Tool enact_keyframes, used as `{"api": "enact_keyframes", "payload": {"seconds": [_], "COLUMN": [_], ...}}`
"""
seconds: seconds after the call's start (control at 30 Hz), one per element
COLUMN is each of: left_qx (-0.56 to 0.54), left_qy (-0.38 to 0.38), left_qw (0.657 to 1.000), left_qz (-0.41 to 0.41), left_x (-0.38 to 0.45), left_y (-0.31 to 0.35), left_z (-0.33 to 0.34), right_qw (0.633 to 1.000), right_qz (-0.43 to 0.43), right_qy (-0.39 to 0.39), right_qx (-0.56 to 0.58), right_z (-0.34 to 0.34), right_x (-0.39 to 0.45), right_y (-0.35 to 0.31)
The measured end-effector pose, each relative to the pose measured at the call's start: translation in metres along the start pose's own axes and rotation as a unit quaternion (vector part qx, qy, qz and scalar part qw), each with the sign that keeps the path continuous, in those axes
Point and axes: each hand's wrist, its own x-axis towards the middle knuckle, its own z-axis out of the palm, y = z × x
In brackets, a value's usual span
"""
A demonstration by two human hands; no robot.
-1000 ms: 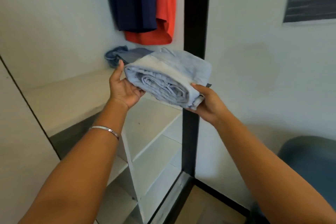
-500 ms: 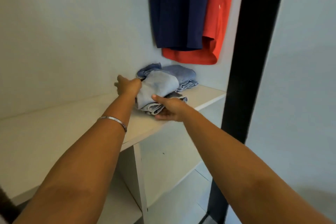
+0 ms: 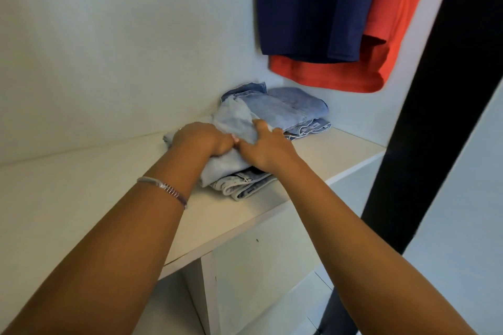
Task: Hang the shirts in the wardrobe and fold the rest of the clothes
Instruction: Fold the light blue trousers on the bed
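A folded pair of light blue jeans (image 3: 236, 120) lies on the white wardrobe shelf (image 3: 81, 187). Both my hands are on top of it. My left hand (image 3: 200, 139) has its fingers curled into the fabric on the left side. My right hand (image 3: 268, 149) grips the cloth between thumb and fingers on the right side. Behind it, touching it, lies a second folded pair of darker blue jeans (image 3: 291, 109) in the shelf's back corner. A navy shirt (image 3: 313, 8) and an orange shirt (image 3: 397, 24) hang above the shelf.
A black wardrobe frame post (image 3: 441, 84) runs down the right side. White walls close in the shelf at the back and left. Below the shelf a white divider panel (image 3: 209, 294) separates lower compartments.
The folded light jeans went from being held in the air to lying on the shelf against the other pair. Both hands have shifted from its sides onto its top.
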Motion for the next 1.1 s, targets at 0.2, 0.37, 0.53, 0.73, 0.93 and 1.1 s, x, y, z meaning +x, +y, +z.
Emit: {"api": "enact_keyframes", "payload": {"seconds": [0.2,0.37,0.53,0.73,0.93,1.1], "left_qx": [-0.031,-0.029,-0.012,-0.001,0.024,0.047], "left_qy": [-0.011,0.033,0.016,-0.042,0.011,0.054], "left_qw": [0.998,0.998,0.997,0.993,0.998,0.997], "left_qz": [-0.049,-0.046,-0.068,-0.110,-0.064,-0.031], "left_x": [0.017,0.036,0.057,0.071,0.052,0.022], "left_y": [-0.018,-0.020,-0.019,-0.013,-0.005,0.036], "left_z": [-0.004,-0.003,-0.001,-0.002,-0.009,-0.001], "right_qw": [1.000,0.996,0.973,0.986,0.991,0.993], "right_qz": [-0.010,0.013,-0.082,-0.077,-0.074,-0.041], "right_qy": [-0.014,0.013,0.095,0.050,0.044,-0.001], "right_qx": [-0.026,-0.084,-0.192,-0.142,-0.103,-0.111], "right_z": [0.021,0.032,0.048,0.052,0.048,0.021], "right_x": [0.026,0.058,0.078,0.093,0.071,0.036], "right_y": [-0.020,-0.022,-0.016,-0.006,0.010,0.043]}}
